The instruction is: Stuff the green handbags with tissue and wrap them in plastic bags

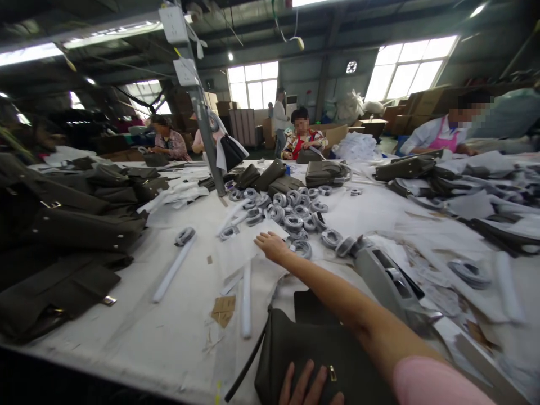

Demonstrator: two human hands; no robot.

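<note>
A dark grey-green handbag [350, 360] with a small gold clasp and a dark strap lies at the near edge of the table. My left hand [307, 385] rests on its front with fingers spread, partly cut off by the lower border. My right arm, in a pink sleeve, reaches across over the bag. At its end my right hand [272, 246] is open, fingers stretched out over a thin white sheet [240, 250]; whether it touches the sheet is unclear. Just beyond that hand lies a heap of grey coiled straps [293, 216].
Dark bags [71, 219] are piled at the left. A grey tape dispenser [388, 275] stands right of my arm. White rolled tubes [247, 304] and cardboard scraps [223, 310] lie nearby. A metal post [205, 118] rises beyond. Several people sit across the table.
</note>
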